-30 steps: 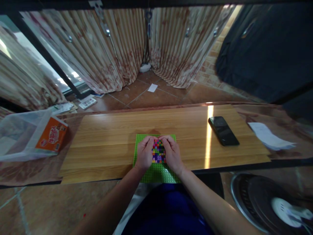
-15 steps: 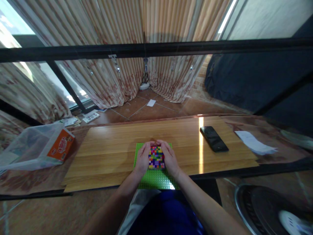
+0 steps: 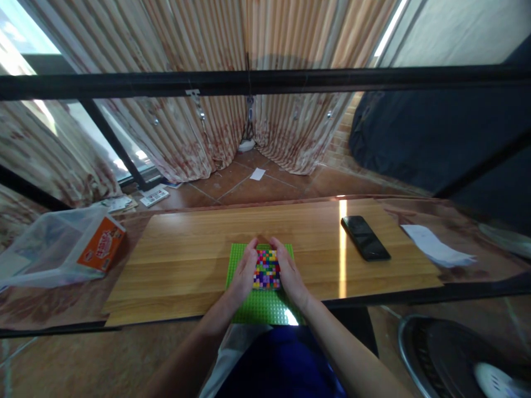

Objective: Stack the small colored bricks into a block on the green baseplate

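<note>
A block of small multicoloured toy bricks (image 3: 267,270) sits over the green studded baseplate (image 3: 265,309), in front of my body. My left hand (image 3: 245,270) presses along the block's left side, its fingers together and pointing away from me. On the right side, my right hand (image 3: 290,272) does the same, so the block is gripped between both palms. A narrow gap shows between the fingertips at the far edge. Whether the block is fixed to the baseplate or only rests on it, I cannot tell.
The baseplate lies at the near edge of a wooden board (image 3: 178,260). A black phone (image 3: 365,237) lies to the right, with white paper (image 3: 437,246) beyond it. At the left stands a clear plastic bin (image 3: 50,243) with an orange label. A dark bar (image 3: 290,80) crosses in front.
My fingertips have drawn apart slightly at the block's far edge, showing more of its top rows. Both hands stay at the block's sides. The view has shifted a little.
</note>
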`<control>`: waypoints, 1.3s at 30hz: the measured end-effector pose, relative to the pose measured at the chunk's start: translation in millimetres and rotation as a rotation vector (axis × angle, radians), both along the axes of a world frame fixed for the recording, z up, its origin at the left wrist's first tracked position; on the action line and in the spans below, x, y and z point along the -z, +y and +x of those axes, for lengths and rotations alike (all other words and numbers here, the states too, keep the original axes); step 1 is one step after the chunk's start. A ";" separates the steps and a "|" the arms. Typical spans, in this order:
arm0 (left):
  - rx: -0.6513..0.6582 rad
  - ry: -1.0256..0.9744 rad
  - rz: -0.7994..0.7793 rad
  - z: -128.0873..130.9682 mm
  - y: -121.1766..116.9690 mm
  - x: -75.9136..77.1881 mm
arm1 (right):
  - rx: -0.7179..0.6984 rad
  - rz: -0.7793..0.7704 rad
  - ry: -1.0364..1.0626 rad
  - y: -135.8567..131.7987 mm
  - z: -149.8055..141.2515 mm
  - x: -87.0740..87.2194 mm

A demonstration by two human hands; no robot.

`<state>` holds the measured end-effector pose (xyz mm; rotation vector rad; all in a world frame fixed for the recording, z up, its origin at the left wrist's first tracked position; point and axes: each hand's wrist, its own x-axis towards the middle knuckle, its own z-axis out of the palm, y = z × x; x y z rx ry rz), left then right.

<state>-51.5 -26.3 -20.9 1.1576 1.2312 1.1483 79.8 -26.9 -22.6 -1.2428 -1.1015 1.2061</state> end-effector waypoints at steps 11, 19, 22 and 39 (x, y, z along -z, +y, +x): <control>0.076 -0.037 -0.012 -6.6 -0.6 3.9 | -0.038 0.047 -0.039 -2.0 2.1 5.5; -0.016 -0.165 0.028 -1.1 -4.4 5.7 | 0.003 0.034 0.099 0.3 8.2 1.9; -0.008 -0.150 0.043 -5.0 -13.5 3.1 | 0.014 0.025 0.143 -11.4 15.7 0.4; 0.036 -0.056 0.007 4.4 -35.1 -8.8 | -0.060 0.043 0.018 -37.3 15.3 7.8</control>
